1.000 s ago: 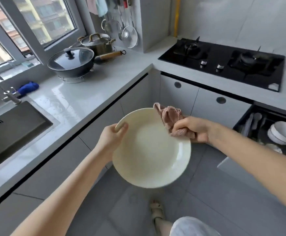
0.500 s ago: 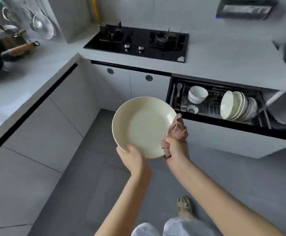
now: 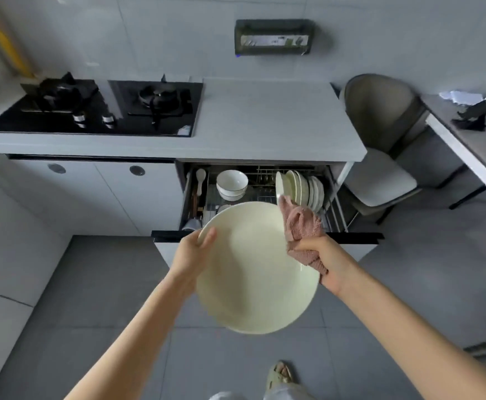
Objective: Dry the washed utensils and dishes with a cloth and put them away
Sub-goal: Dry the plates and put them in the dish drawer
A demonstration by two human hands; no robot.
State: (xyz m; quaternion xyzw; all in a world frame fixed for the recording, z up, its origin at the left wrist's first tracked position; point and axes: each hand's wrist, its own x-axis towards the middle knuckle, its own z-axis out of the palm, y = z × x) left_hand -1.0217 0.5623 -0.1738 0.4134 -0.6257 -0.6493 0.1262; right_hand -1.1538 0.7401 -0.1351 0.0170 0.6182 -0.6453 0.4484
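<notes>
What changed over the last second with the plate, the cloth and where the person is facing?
The person turned from the sink corner toward the open drawer, which now lies straight ahead past the plate. The left hand went from the plate's upper left edge to its bottom, then back to the left edge. The right hand kept the pink cloth bunched against the right rim. Both grips held throughout; nothing was let go.

plate between hands, before open drawer | bowls left, racked plates right in drawer
</notes>
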